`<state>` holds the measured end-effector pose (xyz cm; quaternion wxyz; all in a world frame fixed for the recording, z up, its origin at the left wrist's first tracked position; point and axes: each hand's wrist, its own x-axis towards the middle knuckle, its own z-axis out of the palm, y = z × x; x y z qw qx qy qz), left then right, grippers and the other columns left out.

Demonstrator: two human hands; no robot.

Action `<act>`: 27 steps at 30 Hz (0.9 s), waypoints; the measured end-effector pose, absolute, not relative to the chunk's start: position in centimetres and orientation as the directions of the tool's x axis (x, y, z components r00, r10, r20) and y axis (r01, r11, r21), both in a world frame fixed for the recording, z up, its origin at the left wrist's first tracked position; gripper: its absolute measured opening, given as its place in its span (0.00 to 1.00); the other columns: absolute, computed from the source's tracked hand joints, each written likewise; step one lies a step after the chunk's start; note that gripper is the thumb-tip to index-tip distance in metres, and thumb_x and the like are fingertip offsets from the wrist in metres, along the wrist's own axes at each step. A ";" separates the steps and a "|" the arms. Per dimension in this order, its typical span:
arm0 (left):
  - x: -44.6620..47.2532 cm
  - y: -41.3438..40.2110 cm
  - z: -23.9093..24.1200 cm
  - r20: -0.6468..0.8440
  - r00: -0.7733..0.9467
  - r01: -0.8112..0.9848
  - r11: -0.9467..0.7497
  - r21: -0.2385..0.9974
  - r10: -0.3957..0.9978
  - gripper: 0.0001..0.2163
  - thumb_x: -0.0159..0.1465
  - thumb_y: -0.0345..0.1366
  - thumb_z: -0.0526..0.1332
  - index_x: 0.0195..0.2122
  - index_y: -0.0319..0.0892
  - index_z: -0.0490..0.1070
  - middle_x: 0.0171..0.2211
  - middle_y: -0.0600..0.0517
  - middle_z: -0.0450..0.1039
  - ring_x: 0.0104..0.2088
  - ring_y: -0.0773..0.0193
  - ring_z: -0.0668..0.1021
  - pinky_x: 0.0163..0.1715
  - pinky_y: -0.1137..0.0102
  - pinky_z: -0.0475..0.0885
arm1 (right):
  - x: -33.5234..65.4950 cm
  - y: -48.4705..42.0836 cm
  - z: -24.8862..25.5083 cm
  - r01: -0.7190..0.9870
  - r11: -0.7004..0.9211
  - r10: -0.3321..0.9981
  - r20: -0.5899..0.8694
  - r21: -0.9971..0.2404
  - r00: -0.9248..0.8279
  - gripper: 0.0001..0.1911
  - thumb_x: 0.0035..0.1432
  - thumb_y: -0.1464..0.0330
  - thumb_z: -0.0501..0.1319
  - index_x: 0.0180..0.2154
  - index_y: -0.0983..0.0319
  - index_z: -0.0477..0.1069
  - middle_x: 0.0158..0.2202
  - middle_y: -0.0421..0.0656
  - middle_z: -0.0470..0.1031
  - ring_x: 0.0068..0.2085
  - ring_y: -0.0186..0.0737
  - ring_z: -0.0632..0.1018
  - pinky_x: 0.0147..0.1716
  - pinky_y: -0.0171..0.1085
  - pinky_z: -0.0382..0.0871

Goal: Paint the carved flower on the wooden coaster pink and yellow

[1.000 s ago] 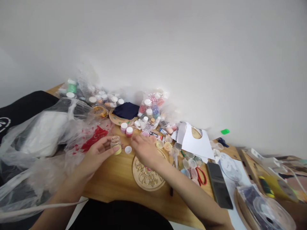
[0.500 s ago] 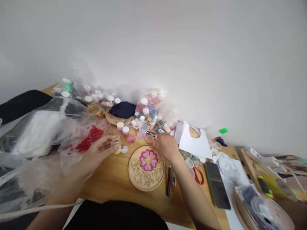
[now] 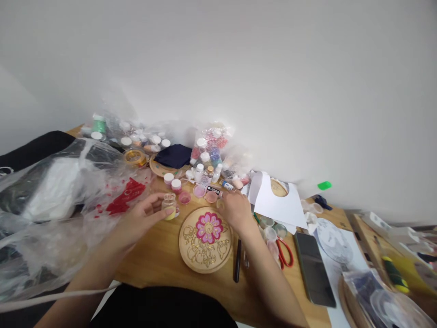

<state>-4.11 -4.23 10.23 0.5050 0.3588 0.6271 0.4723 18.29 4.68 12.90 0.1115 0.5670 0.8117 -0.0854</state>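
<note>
My left hand [image 3: 146,216] is closed around a small clear glass jar [image 3: 170,204] with pale yellow contents at its bottom. The jar is upright, and its top looks uncovered. A white disc lies partly hidden behind it. My right hand [image 3: 236,208] reaches over the table with its fingers bent down at a small shallow dish [image 3: 220,203]. Its fingertips are mostly hidden, so the grip is unclear. Between my hands lies a round wooden board [image 3: 205,262] with gold outlines and a pink and lilac flower [image 3: 209,228].
Pink pots [image 3: 176,185], small pink dishes [image 3: 185,197] and a B-7000 tube [image 3: 213,190] lie behind the board. To the right are a black pen [image 3: 237,262], red-handled scissors [image 3: 286,253] and a phone [image 3: 314,269]. Plastic bags [image 3: 48,191] cover the left side.
The camera view has shifted slightly. My left hand has brought the jar a little to the right, over the white disc. My right hand stays at the small dish.
</note>
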 end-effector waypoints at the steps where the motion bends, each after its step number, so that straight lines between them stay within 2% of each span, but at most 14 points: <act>1: -3.9 -4.1 10.3 -0.299 -0.224 -0.029 0.300 0.953 0.928 0.24 0.46 0.47 0.79 0.41 0.46 0.77 0.44 0.48 0.84 0.49 0.50 0.83 0.48 0.63 0.79 | 18.5 4.6 13.0 0.939 0.345 0.901 -0.274 -0.018 -0.336 0.16 0.66 0.70 0.58 0.52 0.66 0.77 0.53 0.55 0.82 0.59 0.54 0.78 0.54 0.43 0.72; 7: -2.2 -3.3 10.8 -0.279 -0.106 -0.030 0.277 0.960 0.954 0.18 0.50 0.42 0.76 0.39 0.46 0.77 0.42 0.48 0.84 0.50 0.50 0.82 0.48 0.65 0.78 | 19.6 4.5 13.6 0.927 0.365 0.897 -0.237 -0.086 -0.374 0.18 0.64 0.68 0.62 0.54 0.65 0.76 0.54 0.54 0.81 0.59 0.54 0.78 0.54 0.44 0.72; 12: -1.3 -3.1 10.0 -0.278 -0.074 -0.003 0.278 0.960 0.958 0.20 0.49 0.44 0.75 0.42 0.46 0.75 0.44 0.48 0.83 0.50 0.49 0.82 0.50 0.61 0.77 | 19.9 4.3 14.4 0.916 0.377 0.882 -0.248 -0.136 -0.400 0.18 0.63 0.69 0.65 0.54 0.63 0.76 0.56 0.52 0.80 0.60 0.53 0.77 0.56 0.44 0.72; 16: -0.7 -3.1 9.3 -0.311 -0.039 0.031 0.312 0.950 0.950 0.22 0.49 0.47 0.73 0.42 0.45 0.73 0.44 0.47 0.81 0.51 0.48 0.81 0.54 0.57 0.75 | 20.2 4.1 14.9 0.868 0.469 0.829 -0.256 -0.163 -0.496 0.18 0.63 0.69 0.65 0.54 0.64 0.76 0.54 0.54 0.79 0.59 0.53 0.77 0.57 0.46 0.71; 21: -0.1 -3.3 9.1 -0.338 -0.032 0.069 0.340 0.938 0.941 0.22 0.49 0.48 0.71 0.42 0.44 0.71 0.49 0.46 0.80 0.54 0.48 0.79 0.59 0.54 0.72 | 20.6 3.4 15.1 0.787 0.563 0.751 -0.242 -0.252 -0.614 0.24 0.62 0.72 0.64 0.60 0.65 0.72 0.54 0.54 0.77 0.58 0.53 0.76 0.58 0.50 0.70; 24: 0.0 -3.3 9.1 -0.314 -0.043 0.096 0.317 0.944 0.948 0.22 0.49 0.48 0.71 0.42 0.45 0.73 0.47 0.48 0.80 0.51 0.49 0.80 0.55 0.55 0.74 | 20.7 2.9 15.3 0.760 0.574 0.727 -0.236 -0.306 -0.645 0.27 0.62 0.72 0.63 0.63 0.66 0.69 0.54 0.55 0.76 0.57 0.53 0.77 0.57 0.50 0.71; 27: 0.1 -3.3 9.2 -0.274 -0.044 0.082 0.277 0.957 0.961 0.21 0.49 0.46 0.73 0.42 0.44 0.77 0.42 0.50 0.81 0.44 0.53 0.80 0.48 0.61 0.76 | 20.6 2.5 15.6 0.745 0.580 0.711 -0.241 -0.331 -0.661 0.30 0.62 0.72 0.62 0.65 0.67 0.65 0.57 0.56 0.74 0.57 0.52 0.77 0.58 0.50 0.70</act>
